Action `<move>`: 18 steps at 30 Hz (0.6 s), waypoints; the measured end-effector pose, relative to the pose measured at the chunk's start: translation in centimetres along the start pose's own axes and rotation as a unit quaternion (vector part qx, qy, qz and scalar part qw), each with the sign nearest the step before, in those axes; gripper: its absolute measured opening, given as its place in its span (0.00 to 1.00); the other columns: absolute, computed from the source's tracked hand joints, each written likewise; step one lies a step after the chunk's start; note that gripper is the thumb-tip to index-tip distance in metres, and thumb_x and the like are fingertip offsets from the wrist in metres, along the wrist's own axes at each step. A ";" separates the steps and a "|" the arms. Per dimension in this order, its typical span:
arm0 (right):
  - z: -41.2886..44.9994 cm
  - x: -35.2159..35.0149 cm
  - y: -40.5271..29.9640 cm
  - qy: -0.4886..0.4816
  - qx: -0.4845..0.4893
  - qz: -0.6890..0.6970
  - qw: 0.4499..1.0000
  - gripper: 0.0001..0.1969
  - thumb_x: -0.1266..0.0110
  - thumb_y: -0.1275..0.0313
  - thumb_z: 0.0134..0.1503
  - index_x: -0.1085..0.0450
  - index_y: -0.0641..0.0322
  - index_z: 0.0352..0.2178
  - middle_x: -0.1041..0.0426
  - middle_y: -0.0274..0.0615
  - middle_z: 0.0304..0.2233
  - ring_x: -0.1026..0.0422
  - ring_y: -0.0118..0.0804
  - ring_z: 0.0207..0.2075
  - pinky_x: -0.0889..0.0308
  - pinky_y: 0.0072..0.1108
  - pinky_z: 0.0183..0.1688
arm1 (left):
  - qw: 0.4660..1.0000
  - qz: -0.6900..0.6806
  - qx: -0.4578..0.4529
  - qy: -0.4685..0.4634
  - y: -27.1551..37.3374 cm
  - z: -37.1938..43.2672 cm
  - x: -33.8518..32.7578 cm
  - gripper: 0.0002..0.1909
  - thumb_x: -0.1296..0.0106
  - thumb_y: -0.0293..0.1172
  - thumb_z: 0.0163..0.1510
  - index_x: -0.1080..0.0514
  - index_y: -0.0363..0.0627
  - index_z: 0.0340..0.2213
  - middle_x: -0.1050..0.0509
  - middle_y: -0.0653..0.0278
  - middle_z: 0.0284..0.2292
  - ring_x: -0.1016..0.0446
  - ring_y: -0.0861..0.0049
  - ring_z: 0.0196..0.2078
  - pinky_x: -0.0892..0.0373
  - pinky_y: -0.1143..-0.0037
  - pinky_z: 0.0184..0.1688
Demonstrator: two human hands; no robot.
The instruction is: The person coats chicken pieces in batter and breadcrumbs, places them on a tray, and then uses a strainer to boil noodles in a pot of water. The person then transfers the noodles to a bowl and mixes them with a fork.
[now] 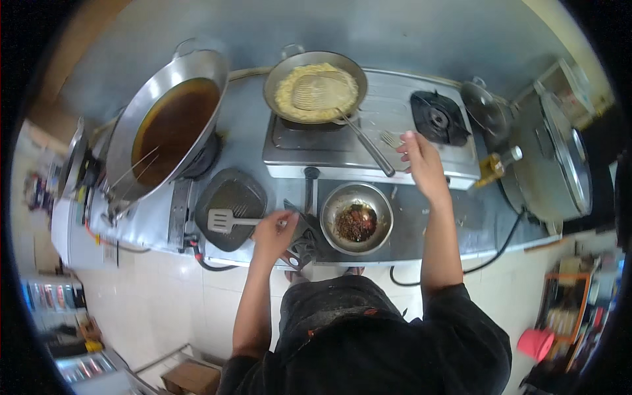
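Observation:
My left hand (274, 234) is over the handle of a slotted spatula (221, 220), whose head lies in a dark square grill pan (229, 190). Whether my fingers grip the handle I cannot tell. My right hand (423, 165) is above the front of the stove, its fingers by a fork (389, 138); a grip on it cannot be made out. A wire skimmer (318, 91) rests on yellow food (284, 101) in a wok (362, 84), its dark handle slanting towards my right hand. Between my arms, a steel bowl (328, 239) holds dark, reddish chopped food (355, 223).
A large wok of dark brown liquid (116, 133) stands at the left with skewer-like rods in it. The steel stove (390, 84) has a black burner (438, 117). At the right are an oil bottle (489, 169), a small pan (486, 108) and a large lidded pot (538, 163).

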State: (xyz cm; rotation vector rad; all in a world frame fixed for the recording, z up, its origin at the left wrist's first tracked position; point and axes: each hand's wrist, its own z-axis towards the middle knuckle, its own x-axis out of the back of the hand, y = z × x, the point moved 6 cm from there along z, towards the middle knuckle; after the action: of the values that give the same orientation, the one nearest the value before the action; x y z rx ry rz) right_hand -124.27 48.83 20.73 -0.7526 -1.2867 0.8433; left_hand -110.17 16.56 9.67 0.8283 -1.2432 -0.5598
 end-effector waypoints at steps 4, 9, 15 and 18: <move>0.2 -5.7 -6.6 -0.092 0.135 -0.194 0.967 0.16 0.48 0.65 0.58 0.33 0.74 0.34 0.25 0.56 0.28 0.24 0.50 0.32 0.29 0.30 0.39 | 0.942 -0.056 0.310 -0.113 -4.4 7.7 -8.5 0.27 0.49 0.51 0.57 0.28 0.36 0.20 0.25 0.58 0.18 0.24 0.72 0.19 0.27 0.73 0.23; 3.6 -10.0 -5.7 -0.060 0.240 -0.504 0.828 0.10 0.46 0.76 0.48 0.31 0.66 0.34 0.24 0.44 0.28 0.23 0.37 0.32 0.27 0.24 0.35 | 0.890 -0.306 0.337 -0.014 -8.7 10.0 -14.7 0.22 0.42 0.45 0.52 0.28 0.34 0.20 0.26 0.56 0.19 0.24 0.67 0.20 0.26 0.69 0.23; 5.7 -5.8 -10.1 -0.062 0.295 -0.509 0.806 0.05 0.48 0.76 0.50 0.26 0.63 0.28 0.23 0.46 0.29 0.23 0.42 0.33 0.26 0.28 0.34 | 0.994 0.062 -0.021 0.088 -3.8 9.8 -10.6 0.10 0.42 0.30 0.45 0.27 0.36 0.28 0.25 0.47 0.24 0.26 0.48 0.28 0.31 0.59 0.34; 8.2 -2.6 -10.1 -0.084 0.327 -0.505 0.795 0.07 0.51 0.75 0.52 0.26 0.65 0.29 0.23 0.51 0.30 0.22 0.46 0.35 0.26 0.32 0.35 | 0.990 0.088 -0.066 0.089 -2.0 8.4 -9.9 0.14 0.43 0.35 0.49 0.24 0.36 0.34 0.23 0.47 0.29 0.24 0.51 0.31 0.28 0.64 0.35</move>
State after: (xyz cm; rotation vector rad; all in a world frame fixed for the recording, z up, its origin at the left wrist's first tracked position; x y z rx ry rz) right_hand -131.49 41.62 29.23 0.5806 -1.1971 0.3864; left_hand -120.68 20.89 3.06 0.6367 -1.0909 -0.4120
